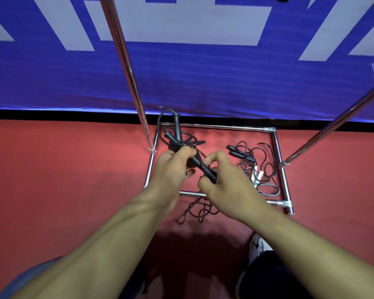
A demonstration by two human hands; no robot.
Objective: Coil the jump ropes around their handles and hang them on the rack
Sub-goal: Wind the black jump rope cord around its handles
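- Our left hand (pixel 173 167) grips the paired black plastic jump-rope handles (pixel 194 160), probably to steady them for coiling.
- Our right hand (pixel 222 180) curls round their lower end, pinching the thin black cord (pixel 198 209), which trails to the red floor (pixel 52 169) beneath our hands.
- Just right of our right hand lie tangled black and white-handled ropes (pixel 255 165), not yet coiled.
- The chrome tube rack (pixel 276 147) frames both hands; its slanting poles may snag cord when we hang it.
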